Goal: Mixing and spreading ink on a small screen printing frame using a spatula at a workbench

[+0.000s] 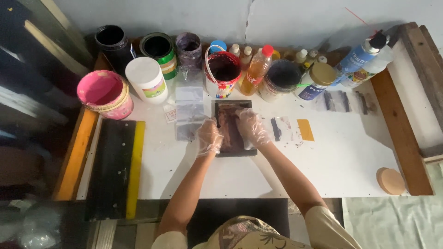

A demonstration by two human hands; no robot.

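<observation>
Landmark: the dark square slab lying at the middle of the white counter, smeared with reddish-brown paste.

Far left of the slab, a long black squeegee with a yellow edge is lying lengthwise at the counter's left border. Up and left of the slab, a pink tub is sitting open, with a white lidded jar beside it. Behind those, a black can, a green-banded can and a purplish-stained jar are standing in a row against the wall. Just left of the slab, a clear plastic sheet is lying flat.

Left hand, in a thin clear glove, is resting on the slab's left edge; fingers are curled loosely over it, and whether they are gripping cannot be told. Right hand, also gloved, is pressing down on the slab's right half, fingers spread fairly flat on the smeared surface, holding nothing separate that shows.

Directly behind the slab, a small white bucket with dark red inside is standing, then an orange bottle with a red cap and a dark open jar. Right of the slab, a small yellow strip is lying on the counter. Far up and right, a blue spray bottle is lying tilted. Far down and right, a round wooden disc is sitting near the counter's corner.
</observation>
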